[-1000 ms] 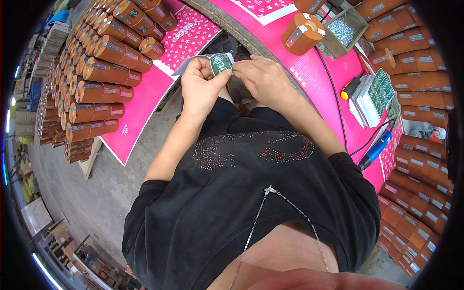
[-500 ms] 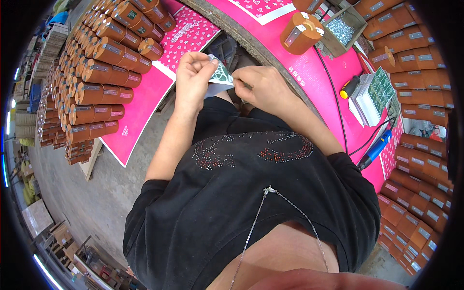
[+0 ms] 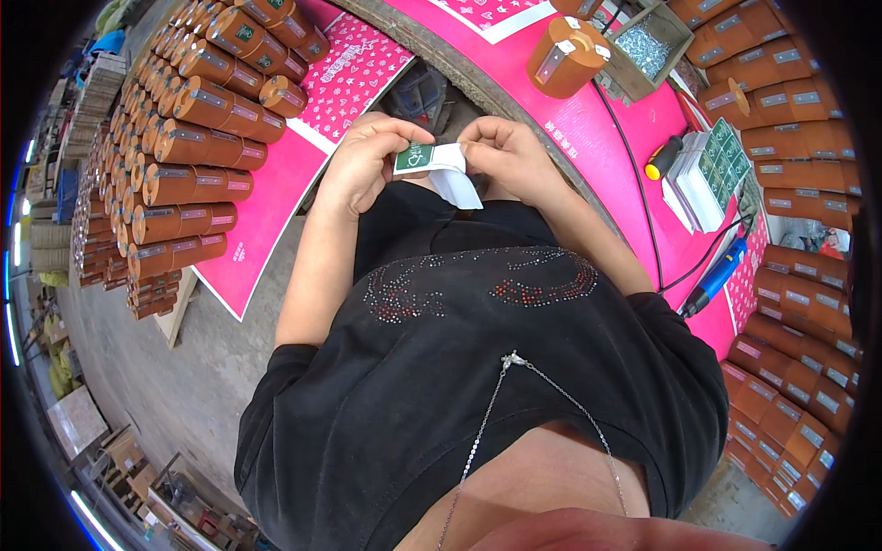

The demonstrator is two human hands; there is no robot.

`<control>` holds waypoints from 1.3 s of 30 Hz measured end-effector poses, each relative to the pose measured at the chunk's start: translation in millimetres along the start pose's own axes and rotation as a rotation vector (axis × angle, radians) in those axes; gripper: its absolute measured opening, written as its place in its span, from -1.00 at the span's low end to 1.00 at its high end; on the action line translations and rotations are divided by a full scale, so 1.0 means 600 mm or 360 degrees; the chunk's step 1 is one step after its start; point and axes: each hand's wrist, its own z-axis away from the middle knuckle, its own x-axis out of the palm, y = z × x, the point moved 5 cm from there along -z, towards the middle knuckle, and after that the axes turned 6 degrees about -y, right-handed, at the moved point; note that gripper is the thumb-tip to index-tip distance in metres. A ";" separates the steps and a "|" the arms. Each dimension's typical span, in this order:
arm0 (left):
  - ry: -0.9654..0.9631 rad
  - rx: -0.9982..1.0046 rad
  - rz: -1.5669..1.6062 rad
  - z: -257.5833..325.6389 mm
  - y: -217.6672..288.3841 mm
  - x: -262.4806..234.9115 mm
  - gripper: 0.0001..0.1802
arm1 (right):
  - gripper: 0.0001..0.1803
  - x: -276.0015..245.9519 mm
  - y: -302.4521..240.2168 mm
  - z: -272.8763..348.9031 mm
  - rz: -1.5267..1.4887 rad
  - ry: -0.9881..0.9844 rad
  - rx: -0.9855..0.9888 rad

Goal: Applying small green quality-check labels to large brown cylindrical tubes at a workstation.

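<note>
My left hand (image 3: 367, 158) pinches a small green sticker (image 3: 414, 158) with white printing, just above my lap. White backing paper (image 3: 455, 184) joins the sticker's right side and hangs down in a folded strip. Fingers and thumb of my right hand (image 3: 510, 158) close on the paper's upper right edge. Nearest to that hand, on the pink-covered bench, stands an orange-brown round wooden piece (image 3: 560, 62) with a metal hinge strip and small white bits on top.
Many similar wooden cylinders (image 3: 207, 147) are stacked at left, more (image 3: 799, 147) at right. A box of small metal screws (image 3: 643, 50), a yellow-and-black screwdriver (image 3: 663, 158), a stack of green sticker sheets (image 3: 712, 174) and a blue power driver (image 3: 715, 278) with a black cable lie on the bench.
The sheet between my hands has turned: its green face was tilted in a point, and now the sticker lies level at left with white paper drooping at right. My hands have moved slightly apart.
</note>
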 end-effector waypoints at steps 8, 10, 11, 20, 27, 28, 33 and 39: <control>0.0213 0.0202 0.0269 0.000 -0.006 -0.016 -0.85 | -0.85 -0.010 -0.009 0.000 0.0018 0.0084 -0.0137; 0.0277 0.0256 0.0022 0.001 -0.005 -0.017 -0.91 | -0.84 -0.015 -0.007 0.000 -0.0294 0.0098 -0.0183; 0.0196 0.0324 0.0047 0.000 -0.004 -0.010 -0.90 | -0.84 -0.018 -0.005 -0.001 -0.0332 0.0135 -0.0163; 0.0115 0.0190 0.0294 0.007 0.002 -0.015 -0.80 | -0.85 -0.038 -0.008 0.001 -0.0430 0.0325 -0.0257; -0.0025 0.0221 -0.0594 -0.001 -0.002 0.019 -0.78 | -0.84 -0.036 -0.026 0.003 -0.0168 0.0429 -0.0424; -0.0063 0.0323 -0.0750 0.001 0.002 0.028 -0.79 | -0.84 -0.032 -0.030 0.004 -0.0077 0.0442 -0.0487; -0.0001 0.0599 -0.1301 -0.007 0.021 0.061 -0.83 | -0.87 0.018 -0.076 0.036 0.1410 0.0566 -0.1322; -0.0088 0.0781 -0.1304 -0.019 0.022 0.084 -0.86 | -0.78 0.004 -0.072 0.045 0.1234 0.0177 -0.1244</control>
